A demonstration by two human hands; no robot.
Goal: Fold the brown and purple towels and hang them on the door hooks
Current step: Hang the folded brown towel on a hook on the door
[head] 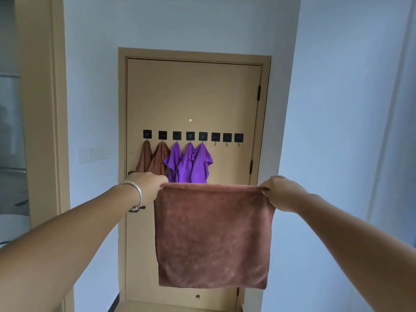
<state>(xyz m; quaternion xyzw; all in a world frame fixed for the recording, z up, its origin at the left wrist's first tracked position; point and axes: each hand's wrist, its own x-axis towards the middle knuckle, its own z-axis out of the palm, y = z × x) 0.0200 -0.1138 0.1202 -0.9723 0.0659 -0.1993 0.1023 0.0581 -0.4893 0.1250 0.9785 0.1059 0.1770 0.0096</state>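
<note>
A brown towel (212, 235) hangs flat in front of me, folded over at its top edge. My left hand (149, 185) pinches its top left corner and my right hand (281, 192) pinches its top right corner. Behind it stands a tan door (193, 97) with a row of black square hooks (190, 136). Two brown towels (155, 158) hang on the two leftmost hooks. Three purple towels (191, 163) hang on the following three hooks. The three hooks at the right (227, 138) are bare.
A dark door handle (137, 209) shows at the door's left edge behind my left wrist. White walls flank the door on both sides, with a switch plate (92, 154) on the left wall. A tan door frame (45, 109) stands at far left.
</note>
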